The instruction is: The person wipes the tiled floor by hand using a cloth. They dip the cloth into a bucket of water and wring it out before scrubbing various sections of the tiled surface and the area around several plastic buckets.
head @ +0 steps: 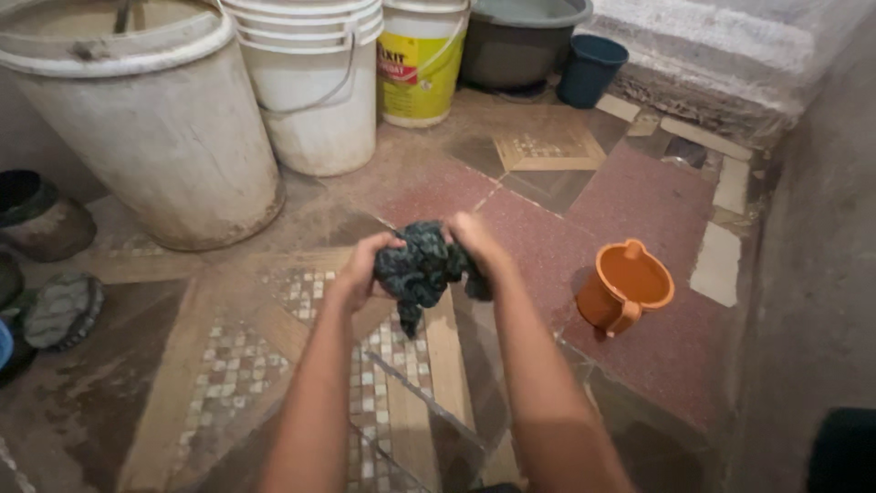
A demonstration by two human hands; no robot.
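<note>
Head view — left hand (363, 270) and right hand (473, 239) both clenched tight around a dark wet cloth (422, 270).

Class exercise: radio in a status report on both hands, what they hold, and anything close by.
Left hand and right hand both clamped on dark bunched cloth, held above tiled floor. Orange mug to the right, clear of hands.

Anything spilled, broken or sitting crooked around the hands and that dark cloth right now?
Nothing looks spilled or tipped. The left hand and right hand grip the bunched dark wet cloth above the patchwork tiled floor, which is wet and stained. The small orange plastic mug stands upright.
</note>
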